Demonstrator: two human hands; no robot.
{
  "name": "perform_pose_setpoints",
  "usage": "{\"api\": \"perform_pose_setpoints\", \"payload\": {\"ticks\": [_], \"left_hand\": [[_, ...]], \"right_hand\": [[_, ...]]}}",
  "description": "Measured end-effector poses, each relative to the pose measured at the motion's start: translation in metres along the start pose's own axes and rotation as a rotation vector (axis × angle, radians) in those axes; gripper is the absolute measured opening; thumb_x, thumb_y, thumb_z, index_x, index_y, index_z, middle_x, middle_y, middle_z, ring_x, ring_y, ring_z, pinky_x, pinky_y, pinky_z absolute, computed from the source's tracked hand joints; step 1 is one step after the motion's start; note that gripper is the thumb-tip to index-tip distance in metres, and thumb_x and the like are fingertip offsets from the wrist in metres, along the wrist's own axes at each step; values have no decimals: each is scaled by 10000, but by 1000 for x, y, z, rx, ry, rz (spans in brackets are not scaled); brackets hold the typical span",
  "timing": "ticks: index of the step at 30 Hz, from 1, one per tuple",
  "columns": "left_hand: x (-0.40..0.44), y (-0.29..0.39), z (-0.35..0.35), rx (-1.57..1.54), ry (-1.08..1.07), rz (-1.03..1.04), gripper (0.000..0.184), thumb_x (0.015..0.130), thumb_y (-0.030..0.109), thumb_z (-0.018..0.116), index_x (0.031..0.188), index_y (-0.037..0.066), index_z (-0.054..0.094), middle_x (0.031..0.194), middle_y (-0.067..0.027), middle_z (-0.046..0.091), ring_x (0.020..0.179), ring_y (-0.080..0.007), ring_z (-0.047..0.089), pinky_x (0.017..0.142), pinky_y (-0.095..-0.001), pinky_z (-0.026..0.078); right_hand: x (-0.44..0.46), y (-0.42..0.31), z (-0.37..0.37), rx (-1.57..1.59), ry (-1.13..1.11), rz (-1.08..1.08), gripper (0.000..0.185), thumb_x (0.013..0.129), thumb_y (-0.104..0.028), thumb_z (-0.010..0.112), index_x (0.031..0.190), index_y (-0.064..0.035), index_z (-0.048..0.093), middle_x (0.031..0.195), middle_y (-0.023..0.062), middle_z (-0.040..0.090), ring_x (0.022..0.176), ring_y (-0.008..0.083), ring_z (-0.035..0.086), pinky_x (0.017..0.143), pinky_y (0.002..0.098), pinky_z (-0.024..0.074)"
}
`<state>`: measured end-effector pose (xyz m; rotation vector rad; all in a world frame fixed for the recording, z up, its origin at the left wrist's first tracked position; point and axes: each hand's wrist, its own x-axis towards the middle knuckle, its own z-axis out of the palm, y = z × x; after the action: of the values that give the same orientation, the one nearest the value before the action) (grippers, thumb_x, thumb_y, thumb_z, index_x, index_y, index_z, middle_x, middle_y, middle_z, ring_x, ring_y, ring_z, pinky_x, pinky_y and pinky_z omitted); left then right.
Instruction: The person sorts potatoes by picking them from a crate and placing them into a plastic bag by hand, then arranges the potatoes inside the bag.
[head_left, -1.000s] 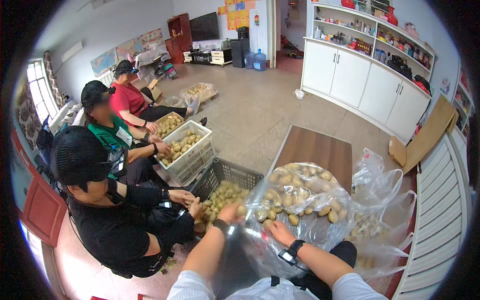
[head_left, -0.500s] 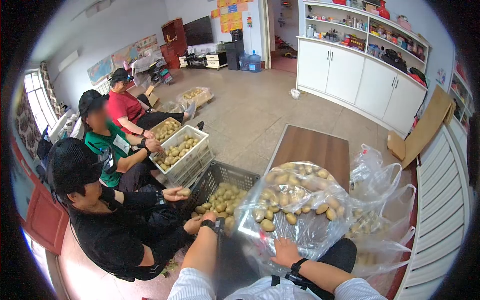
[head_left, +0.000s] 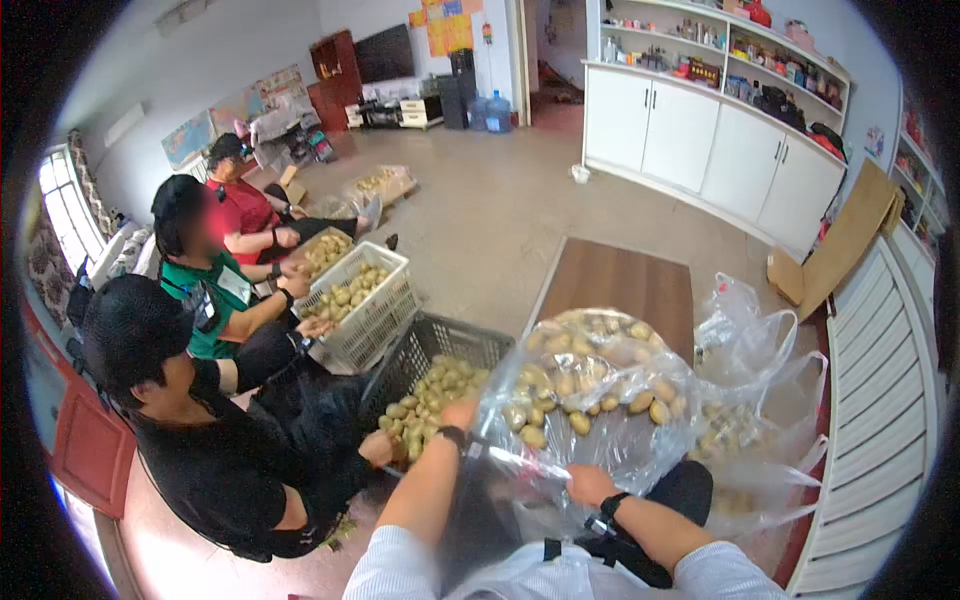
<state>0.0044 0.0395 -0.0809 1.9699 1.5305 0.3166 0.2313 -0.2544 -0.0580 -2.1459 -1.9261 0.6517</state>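
At the near end of the brown table point(head_left: 620, 285), clear bag point(head_left: 645, 455) of potatoes point(head_left: 580, 423): probably heavy, limp, slippery; best gathered by its rim. Right hand point(head_left: 592, 485) pinches the near edge; left hand point(head_left: 460, 413), near it, grip indiscernible.

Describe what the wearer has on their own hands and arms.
Both the left hand and the right hand are ungloved. Each wrist has a dark band, and a small device shows by the right band. The pale, finely striped sleeves leave the forearms bare. Any markings on the bands are too small to read.
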Motion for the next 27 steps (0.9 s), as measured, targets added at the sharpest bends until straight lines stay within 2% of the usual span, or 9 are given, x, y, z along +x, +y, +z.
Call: {"api": "perform_pose_setpoints", "payload": {"ticks": [2, 6, 11, 13, 15, 17, 20, 23, 27], "left_hand": [[-6, 16, -1, -272, 122, -155, 728, 731, 576, 657, 1063, -70, 607, 987, -211, 665, 867, -284, 642, 766, -388, 504], [-12, 19, 11, -363, 83, -281, 797, 717, 573, 669, 1065, -140, 594, 1053, -212, 659, 911, -279, 638, 795, -372, 493], [-31, 55, 2, -540, -35, -276, 764, 735, 464, 667, 1168, -148, 516, 1080, -245, 628, 929, -300, 631, 802, -392, 492], [-38, 62, 5, -282, 0, -229, 758, 724, 454, 673, 1148, -155, 521, 1067, -253, 625, 917, -324, 637, 792, -393, 492], [-35, 53, 19, -357, 54, -183, 755, 718, 456, 673, 1122, -165, 528, 1038, -270, 633, 903, -344, 644, 790, -397, 493], [-56, 77, 4, -310, -130, -255, 692, 718, 436, 684, 1040, -161, 550, 955, -274, 647, 877, -359, 645, 779, -400, 496], [-45, 48, 51, -397, -36, -197, 613, 715, 398, 702, 991, -132, 564, 810, -224, 637, 732, -309, 633, 642, -406, 496], [-59, 56, 59, -397, -202, -325, 712, 696, 393, 710, 1116, -157, 542, 1120, -312, 602, 1054, -402, 594, 886, -395, 474], [-69, 46, 86, -397, -176, -41, 608, 763, 327, 650, 1148, -129, 530, 1157, -313, 578, 1048, -414, 592, 890, -424, 471]], "right_hand": [[-3, -6, -6, 65, 3, 7, 243, 799, -203, 556, 985, -54, 605, 932, 206, 650, 895, 410, 613, 782, 511, 485], [-7, -1, -5, 122, 86, -87, 239, 805, -217, 538, 981, -65, 595, 864, 216, 644, 834, 412, 611, 737, 516, 482], [-21, -5, -19, 198, 116, -92, 264, 809, -198, 543, 1028, -52, 543, 866, 250, 621, 839, 440, 592, 731, 533, 465], [-22, -8, -20, 203, 107, -40, 269, 809, -193, 549, 1032, -45, 521, 866, 257, 617, 843, 445, 589, 735, 535, 462], [-24, -8, -18, 211, 101, 17, 278, 810, -189, 555, 1036, -38, 499, 866, 263, 612, 847, 449, 587, 738, 537, 460], [-28, -4, -10, 246, 154, -47, 296, 812, -188, 564, 1048, -30, 482, 869, 268, 610, 841, 455, 589, 739, 540, 460], [-37, -15, -15, 251, 13, 92, 362, 814, -233, 610, 1077, -14, 491, 875, 266, 607, 858, 455, 590, 765, 509, 466], [-47, -21, -7, 348, 143, 38, 539, 811, -331, 636, 1209, -6, 474, 1090, 256, 584, 1030, 416, 569, 883, 462, 459], [-52, -27, -11, 382, 156, 204, 632, 795, -400, 660, 1216, 33, 474, 1174, 261, 548, 1115, 397, 531, 944, 432, 435]]}}
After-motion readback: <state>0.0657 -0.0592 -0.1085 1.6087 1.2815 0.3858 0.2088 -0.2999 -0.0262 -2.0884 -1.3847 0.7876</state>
